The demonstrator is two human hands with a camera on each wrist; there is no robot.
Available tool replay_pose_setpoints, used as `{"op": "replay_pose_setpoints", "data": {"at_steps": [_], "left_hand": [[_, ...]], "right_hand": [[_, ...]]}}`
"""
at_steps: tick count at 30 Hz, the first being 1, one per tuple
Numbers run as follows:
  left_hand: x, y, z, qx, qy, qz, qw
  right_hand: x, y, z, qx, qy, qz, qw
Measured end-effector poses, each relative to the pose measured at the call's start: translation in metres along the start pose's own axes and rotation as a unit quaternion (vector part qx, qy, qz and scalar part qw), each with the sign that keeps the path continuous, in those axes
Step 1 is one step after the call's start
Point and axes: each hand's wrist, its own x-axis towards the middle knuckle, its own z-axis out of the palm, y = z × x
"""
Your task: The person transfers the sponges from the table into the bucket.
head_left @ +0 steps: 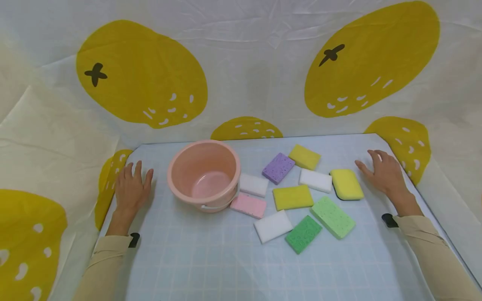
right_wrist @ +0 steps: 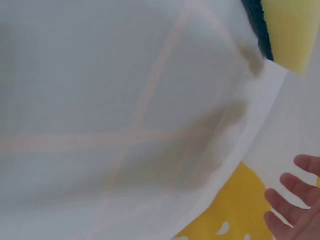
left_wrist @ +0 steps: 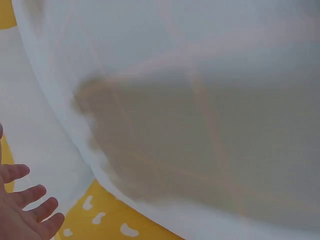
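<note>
My left hand is at the table's left side with its fingers spread, holding nothing; the pink bucket stands to its right. On the opposite side, my right hand also holds nothing, its fingers apart and loosely bent. Nearest to it lies a yellow sponge with a dark underside. In the left wrist view the left fingers show at the lower left corner. The right wrist view has the right fingers at the lower right and part of that yellow sponge above.
Between bucket and right hand lie a purple sponge, yellow sponges, white sponges, a pink sponge, a dark green sponge and a light green sponge. Cloth walls with yellow fruit prints surround the checked tabletop.
</note>
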Motion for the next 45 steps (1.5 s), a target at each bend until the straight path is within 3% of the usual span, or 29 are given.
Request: {"op": "replay_pose_setpoints", "data": {"at_steps": [3, 7, 14, 21, 24, 36, 41, 45], "left_hand": [[0.0, 0.003, -0.001, -0.001, 0.034, 0.005, 0.9994], [0.002, 0.008, -0.004, -0.019, 0.048, 0.007, 0.9987], [0.002, 0.022, -0.011, -0.046, 0.049, -0.002, 0.9977], [0.003, 0.043, -0.022, -0.075, 0.017, -0.03, 0.9966], [0.004, 0.05, -0.025, -0.098, 0.022, -0.025, 0.9946], [0.006, 0.079, -0.04, -0.223, 0.04, -0.001, 0.974], [0.008, 0.09, -0.046, -0.263, 0.058, -0.007, 0.9631], [0.008, 0.098, -0.05, -0.287, 0.044, -0.019, 0.9567]], "right_hand": [[0.003, -0.005, -0.002, 0.007, 0.028, -0.008, 0.9996], [0.007, -0.012, -0.005, 0.017, 0.052, -0.02, 0.9983], [0.013, -0.024, -0.01, 0.035, 0.05, -0.012, 0.9981], [0.021, -0.035, -0.01, 0.056, 0.055, -0.037, 0.9963], [0.025, -0.04, -0.01, 0.062, 0.048, -0.039, 0.9962], [0.036, -0.063, -0.009, 0.08, 0.027, -0.044, 0.9955], [0.04, -0.072, -0.008, 0.082, 0.026, -0.057, 0.9947], [0.045, -0.078, -0.005, 0.085, 0.014, -0.061, 0.9944]]}}
